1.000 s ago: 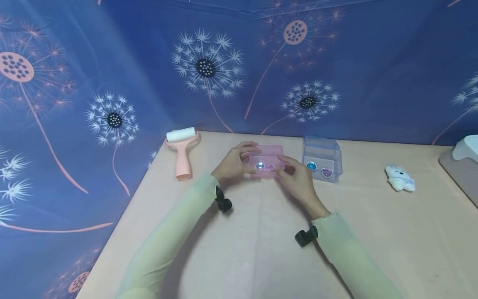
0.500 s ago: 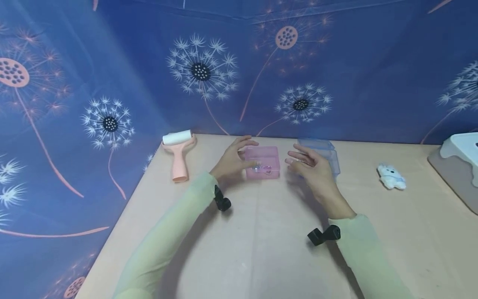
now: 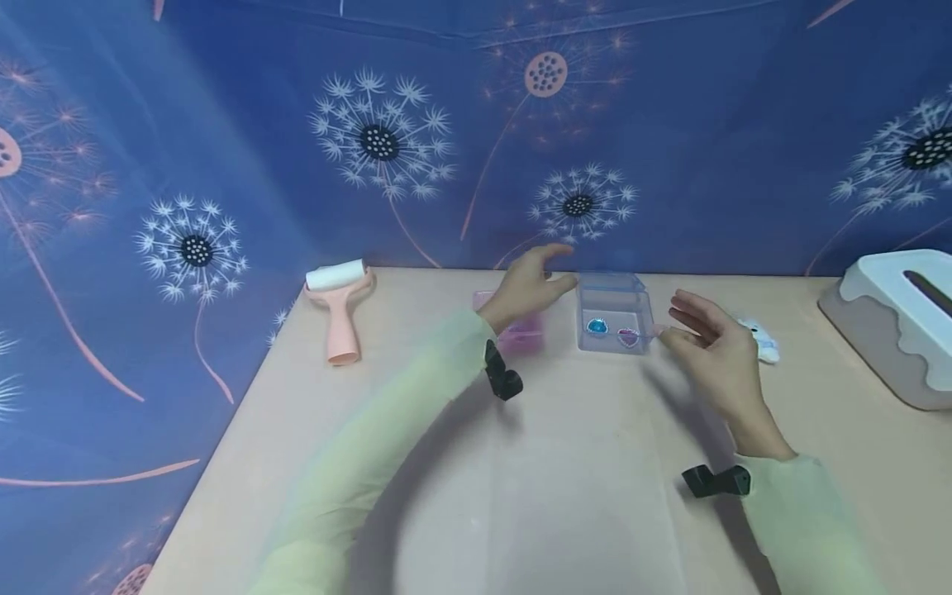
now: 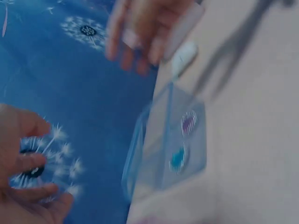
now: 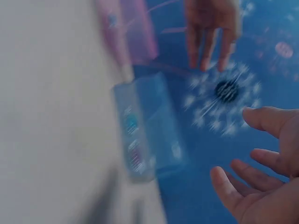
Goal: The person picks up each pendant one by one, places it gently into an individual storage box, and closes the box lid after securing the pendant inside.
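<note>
A clear blue plastic box stands at the back of the table with its lid raised. Inside lie a blue gem and a purple-pink gem with sparkling rims. My left hand hovers at the box's left side, fingers extended and nothing held. To the right of the box, my right hand is in the air with fingers relaxed and parted; its palm faces the box in the right wrist view. A pink plastic box is partly hidden under my left hand and forearm.
A pink-handled roller with a white drum lies at the back left. Behind my right hand sits a small white plush toy, partly covered. A brown and white box with a slot stands at the far right, and blue dandelion-print cloth hangs behind.
Both hands have left the pink box and moved right, the right hand first. They now stand on either side of the blue box. The head view has shifted slightly right.
</note>
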Available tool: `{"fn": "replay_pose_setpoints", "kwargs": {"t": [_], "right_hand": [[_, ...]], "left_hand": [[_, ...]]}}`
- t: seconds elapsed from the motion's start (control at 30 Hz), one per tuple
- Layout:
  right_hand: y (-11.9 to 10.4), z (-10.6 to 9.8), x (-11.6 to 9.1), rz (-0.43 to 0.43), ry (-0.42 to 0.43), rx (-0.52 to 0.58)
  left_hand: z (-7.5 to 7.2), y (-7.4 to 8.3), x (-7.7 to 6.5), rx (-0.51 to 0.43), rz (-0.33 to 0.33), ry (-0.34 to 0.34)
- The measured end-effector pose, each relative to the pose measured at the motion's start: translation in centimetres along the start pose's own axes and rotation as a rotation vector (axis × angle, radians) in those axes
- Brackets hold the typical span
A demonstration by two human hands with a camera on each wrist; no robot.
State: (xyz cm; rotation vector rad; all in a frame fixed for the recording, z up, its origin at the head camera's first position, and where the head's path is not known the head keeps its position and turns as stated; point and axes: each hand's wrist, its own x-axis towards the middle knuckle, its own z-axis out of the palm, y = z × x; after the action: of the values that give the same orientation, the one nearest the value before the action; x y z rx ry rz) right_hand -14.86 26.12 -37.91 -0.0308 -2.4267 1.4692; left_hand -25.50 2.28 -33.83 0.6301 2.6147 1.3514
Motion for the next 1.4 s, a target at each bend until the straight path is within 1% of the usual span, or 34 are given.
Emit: {"fn": "replay_pose_setpoints", "kwargs": {"t": [0.07, 0.17, 0.27, 0.37, 0.47, 0.57, 0.67, 0.83, 0.93, 1.13, 1.27, 1.4], "right_hand": [[1.3, 0.1, 0.1, 0.025, -0.020, -0.018], [2.6, 0.5, 0.3, 0.035, -0.058, -0.017], [3.4, 0.8, 0.5, 0.036, -0.076, 0.004], [3.9, 1.1, 0.6, 0.042, -0.079, 0.042], [4.2, 1.4, 0.6, 0.045, -0.085, 0.085], [4.3, 1.9, 0.7, 0.049, -0.096, 0.109], [4.5, 2.1, 0.6, 0.062, -0.101, 0.090], [4.9, 2.1, 0.6, 0.102, -0.093, 0.028], [5.0, 2.0, 0.7, 0.127, -0.094, 0.008], [4.9, 1.9, 0.8, 0.146, -0.098, 0.019], [4.8, 1.7, 0.7, 0.143, -0.105, 0.023], [4.7, 1.5, 0.7, 0.150, -0.120, 0.025]], "left_hand": [[1.0, 0.2, 0.8, -0.048, -0.074, -0.020], [2.2, 0.1, 1.8, -0.164, -0.174, -0.021], [3.2, -0.1, 2.6, -0.251, -0.238, -0.019], [3.9, -0.4, 3.3, -0.263, -0.285, -0.011], [4.5, -0.8, 3.8, -0.243, -0.327, 0.001], [4.9, -1.1, 4.1, -0.229, -0.346, 0.024], [5.5, -1.6, 4.2, -0.214, -0.336, 0.049], [6.2, -1.9, 4.4, -0.210, -0.331, 0.037], [6.5, -1.9, 4.5, -0.221, -0.359, 0.044], [7.0, -1.8, 4.7, -0.315, -0.433, 0.118], [7.1, -1.4, 4.9, -0.303, -0.468, 0.128], [7.0, -1.4, 5.0, -0.280, -0.486, 0.128]]}}
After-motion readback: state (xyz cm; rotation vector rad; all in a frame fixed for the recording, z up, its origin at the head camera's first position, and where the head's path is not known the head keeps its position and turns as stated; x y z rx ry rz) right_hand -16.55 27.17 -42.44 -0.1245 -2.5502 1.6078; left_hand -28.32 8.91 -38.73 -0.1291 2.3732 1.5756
